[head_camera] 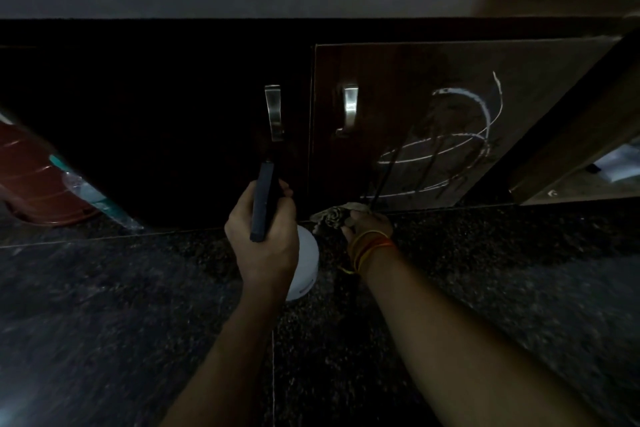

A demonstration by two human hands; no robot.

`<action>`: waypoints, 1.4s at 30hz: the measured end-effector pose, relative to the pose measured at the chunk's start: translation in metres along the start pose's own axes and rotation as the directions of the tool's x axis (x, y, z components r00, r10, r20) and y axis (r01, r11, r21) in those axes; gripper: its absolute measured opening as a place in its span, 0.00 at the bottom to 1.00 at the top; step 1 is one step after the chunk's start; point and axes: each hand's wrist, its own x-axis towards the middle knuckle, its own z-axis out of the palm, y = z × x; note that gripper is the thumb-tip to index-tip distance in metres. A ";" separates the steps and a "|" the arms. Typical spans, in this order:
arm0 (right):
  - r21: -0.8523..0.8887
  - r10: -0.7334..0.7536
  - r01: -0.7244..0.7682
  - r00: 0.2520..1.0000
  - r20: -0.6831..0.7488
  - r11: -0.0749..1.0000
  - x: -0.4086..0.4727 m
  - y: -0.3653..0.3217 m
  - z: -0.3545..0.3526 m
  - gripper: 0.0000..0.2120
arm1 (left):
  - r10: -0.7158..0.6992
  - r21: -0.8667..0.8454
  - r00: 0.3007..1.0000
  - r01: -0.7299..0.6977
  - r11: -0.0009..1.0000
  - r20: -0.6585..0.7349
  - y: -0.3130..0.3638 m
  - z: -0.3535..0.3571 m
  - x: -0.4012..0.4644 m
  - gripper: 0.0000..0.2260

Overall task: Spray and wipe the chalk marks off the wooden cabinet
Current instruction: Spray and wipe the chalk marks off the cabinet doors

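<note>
Right hand, fist bunched round a rag at cabinet door foot, nearer arm; chalk marks lie directly above

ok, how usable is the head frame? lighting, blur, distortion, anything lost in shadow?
Head view: underexposed overall; the left cabinet door is almost pure black, only its handle glints. The right door catches light, so the chalk marks and wet streaks read clearly. Wide-angle bend curves the cabinet edges. Floor and forearms show motion blur; the cloth in the right hand is murky.
</note>
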 end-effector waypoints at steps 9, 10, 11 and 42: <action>0.052 -0.453 0.498 0.824 -0.341 0.866 -0.038 -0.048 0.026 0.10 | -0.011 0.033 1.000 0.010 0.999 0.028 0.026 0.018 -0.010 0.04; 0.056 -0.482 0.531 0.804 -0.348 0.846 -0.038 -0.051 0.025 0.11 | -0.004 0.036 0.999 0.002 0.999 0.037 0.027 0.019 -0.011 0.04; 0.048 -0.498 0.547 0.793 -0.351 0.836 -0.038 -0.052 0.023 0.11 | 0.004 0.039 0.999 -0.006 0.999 0.046 0.027 0.021 -0.013 0.04; -0.123 -0.418 0.400 0.852 -0.314 0.908 -0.026 -0.039 0.004 0.12 | -0.048 0.039 0.996 0.045 0.998 0.070 0.009 0.029 -0.013 0.05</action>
